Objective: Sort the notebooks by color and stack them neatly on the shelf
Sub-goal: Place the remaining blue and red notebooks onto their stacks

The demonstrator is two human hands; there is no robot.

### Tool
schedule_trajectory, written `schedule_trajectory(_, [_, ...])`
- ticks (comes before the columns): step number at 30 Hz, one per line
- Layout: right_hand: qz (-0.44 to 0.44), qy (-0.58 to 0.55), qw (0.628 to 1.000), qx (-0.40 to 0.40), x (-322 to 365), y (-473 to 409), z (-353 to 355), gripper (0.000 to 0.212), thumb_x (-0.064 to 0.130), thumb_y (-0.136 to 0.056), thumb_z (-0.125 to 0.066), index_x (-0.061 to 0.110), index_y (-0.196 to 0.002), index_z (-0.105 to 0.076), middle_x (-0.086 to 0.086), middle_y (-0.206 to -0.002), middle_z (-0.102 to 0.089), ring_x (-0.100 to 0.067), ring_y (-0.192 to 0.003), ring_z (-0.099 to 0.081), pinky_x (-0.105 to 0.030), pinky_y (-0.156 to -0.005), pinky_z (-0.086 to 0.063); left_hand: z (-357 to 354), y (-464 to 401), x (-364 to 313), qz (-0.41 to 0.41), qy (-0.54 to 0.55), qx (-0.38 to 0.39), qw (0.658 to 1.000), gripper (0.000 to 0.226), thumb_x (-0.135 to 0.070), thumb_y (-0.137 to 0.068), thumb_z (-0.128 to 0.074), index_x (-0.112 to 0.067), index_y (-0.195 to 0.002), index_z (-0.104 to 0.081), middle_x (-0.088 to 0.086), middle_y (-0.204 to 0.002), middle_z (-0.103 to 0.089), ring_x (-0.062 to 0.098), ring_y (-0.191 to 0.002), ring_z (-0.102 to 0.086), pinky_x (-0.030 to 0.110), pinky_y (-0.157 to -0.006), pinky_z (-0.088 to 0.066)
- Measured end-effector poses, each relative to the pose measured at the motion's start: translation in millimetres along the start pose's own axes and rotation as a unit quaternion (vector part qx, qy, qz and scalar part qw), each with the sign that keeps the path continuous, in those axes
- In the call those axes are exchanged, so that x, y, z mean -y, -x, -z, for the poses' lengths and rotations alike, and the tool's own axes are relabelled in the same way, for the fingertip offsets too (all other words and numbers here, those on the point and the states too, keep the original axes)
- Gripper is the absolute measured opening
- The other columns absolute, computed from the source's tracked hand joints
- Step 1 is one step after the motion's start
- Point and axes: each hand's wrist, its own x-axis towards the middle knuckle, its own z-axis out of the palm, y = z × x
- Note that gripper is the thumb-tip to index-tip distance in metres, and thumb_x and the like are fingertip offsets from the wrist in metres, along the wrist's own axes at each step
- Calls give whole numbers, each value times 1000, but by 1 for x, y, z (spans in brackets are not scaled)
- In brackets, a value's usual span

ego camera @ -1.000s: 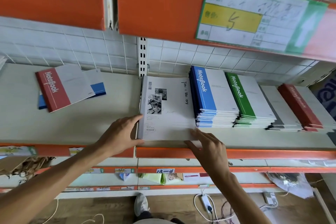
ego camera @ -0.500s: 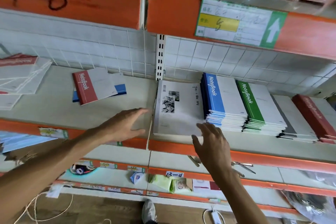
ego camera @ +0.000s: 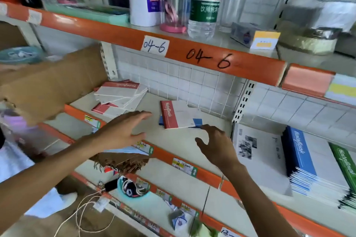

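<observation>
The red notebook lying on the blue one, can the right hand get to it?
Probably yes. The right hand is open and hangs just in front of the red notebook, whose near edge faces it. Only bare shelf lies between them.

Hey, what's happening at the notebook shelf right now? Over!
Both hands open, empty: left hand, right hand. Red notebook lies on blue notebook, just ahead. Nothing between.

Two bare arms, no sleeves in view

The left hand [ego camera: 123,131] and right hand [ego camera: 217,146] wear no gloves, rings or watch, and both forearms are uncovered as far as the picture's edge. Near the floor, a white shoe [ego camera: 68,198] shows below the left forearm.
</observation>
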Motion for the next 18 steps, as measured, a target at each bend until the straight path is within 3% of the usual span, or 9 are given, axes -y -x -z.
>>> schedule_trajectory(6, [6,-26,999,26,73,-73,-57,52,43,-92,-66,21,-138,-54,-4,-133,-64,-25,-119,-61,-36,-95,-51,6,-29,95,20,32,-9,999,64,-36,-89,-64,-31,-145,-34,-8,-138,-50,6,-125,-48,25,-101,-42])
schedule_trajectory(10, [-40,-46,996,63,118,-119,-101,51,44,-91,-68,20,-134,-57,-9,-134,-63,-32,-119,-59,-35,-96,-48,8,-44,166,44,38,14,998,62,-35,-89,-65,-25,-144,-38,-3,-138,-52,11,-124,-50,27,-101,-42])
schedule_trajectory(13, [-59,-72,992,83,145,-146,-128,52,43,-91,-69,20,-136,-57,-4,-136,-61,-23,-122,-59,-31,-103,-45,14,-58,221,65,28,42,997,59,-34,-89,-64,-22,-142,-41,-1,-135,-54,13,-120,-53,28,-95,-44])
schedule_trajectory(15, [-67,-82,989,104,158,-163,-146,53,40,-91,-69,18,-138,-55,-3,-137,-61,-21,-124,-59,-34,-106,-45,19,-71,257,79,9,62,995,58,-39,-89,-61,-24,-140,-39,2,-132,-54,16,-115,-55,34,-92,-48])
schedule_trajectory(18, [-73,-82,986,128,175,-188,-168,56,39,-92,-69,16,-140,-52,-6,-137,-61,-22,-125,-59,-32,-103,-46,28,-97,307,129,-10,64,989,65,-56,-86,-50,-23,-140,-34,7,-135,-48,24,-123,-50,41,-98,-46])
